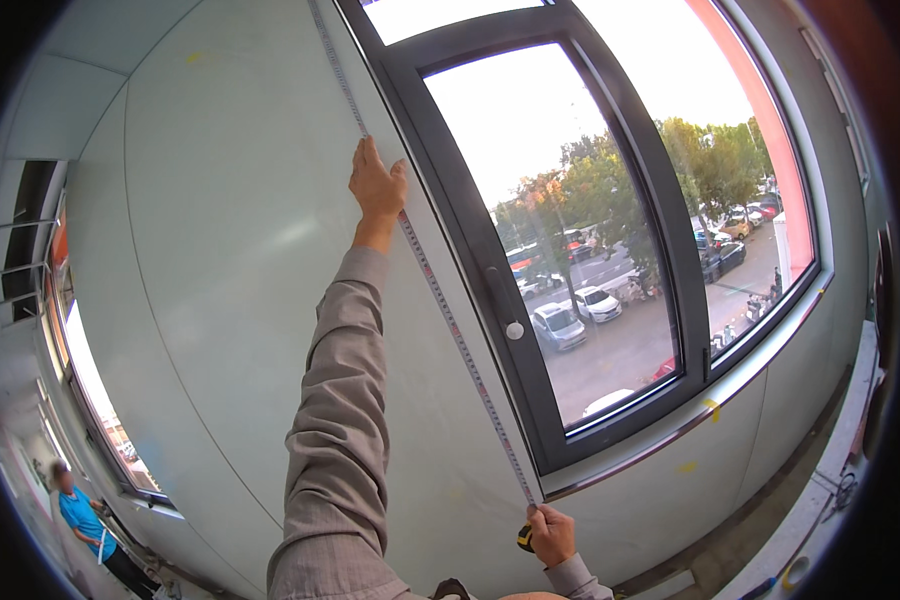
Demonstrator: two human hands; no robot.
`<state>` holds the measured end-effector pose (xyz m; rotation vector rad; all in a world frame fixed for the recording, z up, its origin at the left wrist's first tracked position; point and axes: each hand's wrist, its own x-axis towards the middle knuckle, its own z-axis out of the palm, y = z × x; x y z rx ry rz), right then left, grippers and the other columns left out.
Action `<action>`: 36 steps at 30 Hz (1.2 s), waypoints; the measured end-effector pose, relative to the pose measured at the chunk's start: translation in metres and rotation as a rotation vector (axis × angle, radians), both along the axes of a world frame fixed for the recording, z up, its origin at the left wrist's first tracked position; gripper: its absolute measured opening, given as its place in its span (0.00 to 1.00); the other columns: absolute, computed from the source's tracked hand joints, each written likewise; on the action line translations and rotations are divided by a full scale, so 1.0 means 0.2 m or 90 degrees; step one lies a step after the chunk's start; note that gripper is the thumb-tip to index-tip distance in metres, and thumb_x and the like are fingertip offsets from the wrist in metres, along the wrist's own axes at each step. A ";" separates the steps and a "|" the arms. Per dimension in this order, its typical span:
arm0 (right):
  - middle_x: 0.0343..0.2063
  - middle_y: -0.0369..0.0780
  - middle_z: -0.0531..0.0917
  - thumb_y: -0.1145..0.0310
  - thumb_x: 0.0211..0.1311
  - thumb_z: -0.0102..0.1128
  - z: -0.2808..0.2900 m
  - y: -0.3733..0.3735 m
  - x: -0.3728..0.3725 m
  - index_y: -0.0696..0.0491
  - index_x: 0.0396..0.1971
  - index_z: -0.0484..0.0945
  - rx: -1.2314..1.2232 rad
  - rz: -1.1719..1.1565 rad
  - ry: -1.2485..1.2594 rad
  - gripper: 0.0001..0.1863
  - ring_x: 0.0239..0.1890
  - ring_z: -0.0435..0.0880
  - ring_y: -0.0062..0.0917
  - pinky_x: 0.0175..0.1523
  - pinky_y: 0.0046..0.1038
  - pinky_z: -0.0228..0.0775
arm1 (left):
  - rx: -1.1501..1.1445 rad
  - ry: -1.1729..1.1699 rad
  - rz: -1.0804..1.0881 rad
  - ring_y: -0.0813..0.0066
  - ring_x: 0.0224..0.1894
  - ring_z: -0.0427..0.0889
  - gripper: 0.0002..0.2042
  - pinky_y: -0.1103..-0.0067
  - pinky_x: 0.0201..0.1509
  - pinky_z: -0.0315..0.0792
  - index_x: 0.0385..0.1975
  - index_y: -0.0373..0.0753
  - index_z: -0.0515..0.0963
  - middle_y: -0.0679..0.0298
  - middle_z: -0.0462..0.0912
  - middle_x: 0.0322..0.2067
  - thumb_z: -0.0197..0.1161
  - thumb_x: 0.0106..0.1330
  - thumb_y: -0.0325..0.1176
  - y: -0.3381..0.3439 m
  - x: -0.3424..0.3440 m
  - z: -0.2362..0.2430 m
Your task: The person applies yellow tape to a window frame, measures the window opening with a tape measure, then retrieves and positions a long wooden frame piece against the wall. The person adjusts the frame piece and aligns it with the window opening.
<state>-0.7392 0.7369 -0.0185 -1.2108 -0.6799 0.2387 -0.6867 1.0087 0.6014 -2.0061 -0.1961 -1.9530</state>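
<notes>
Pale wall [220, 230], dark-framed window [660, 220] to right. Tape [451, 315] stretched along wall beside window's left edge, reaching just past its lower-left corner. Left hand [378, 188] laid over tape higher up, fingers together, thumb apart. Right hand [554, 538] curled round yellow-black case [525, 538] at tape's lower end.

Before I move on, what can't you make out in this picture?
All in the head view:
Upper end of the tape blade: cut off by the top edge.
The blade's fine markings: too small to read.
A stretch of the blade: covered by the left hand.
Most of the tape case: hidden by the right hand.
What the distant person in blue holds: too small to identify.
</notes>
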 end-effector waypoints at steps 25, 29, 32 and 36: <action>0.20 0.43 0.80 0.63 0.72 0.59 0.01 0.26 0.05 0.62 0.31 0.82 -0.002 0.016 -0.041 0.17 0.23 0.78 0.25 0.31 0.31 0.72 | 0.153 -0.085 0.109 0.46 0.78 0.62 0.32 0.49 0.82 0.46 0.69 0.29 0.72 0.43 0.70 0.72 0.58 0.79 0.53 0.15 0.05 0.03; 0.22 0.45 0.81 0.62 0.73 0.60 0.03 0.28 0.05 0.61 0.32 0.83 0.002 0.018 -0.052 0.16 0.25 0.80 0.28 0.33 0.32 0.73 | 0.174 -0.106 0.130 0.46 0.76 0.65 0.28 0.49 0.81 0.49 0.67 0.29 0.74 0.45 0.72 0.71 0.58 0.79 0.47 0.14 0.04 0.03; 0.24 0.45 0.82 0.62 0.74 0.60 -0.01 0.28 0.06 0.61 0.34 0.83 -0.001 0.007 -0.053 0.16 0.27 0.80 0.30 0.35 0.33 0.74 | 0.202 -0.120 0.155 0.47 0.73 0.70 0.23 0.48 0.78 0.54 0.64 0.31 0.76 0.47 0.77 0.66 0.57 0.79 0.43 0.14 0.08 0.01; 0.27 0.47 0.83 0.61 0.74 0.61 -0.04 0.34 0.06 0.60 0.35 0.84 0.018 0.026 -0.067 0.16 0.29 0.82 0.34 0.37 0.34 0.75 | 0.254 -0.074 0.214 0.48 0.70 0.73 0.22 0.49 0.76 0.57 0.62 0.31 0.77 0.47 0.79 0.64 0.57 0.79 0.41 0.29 0.10 -0.04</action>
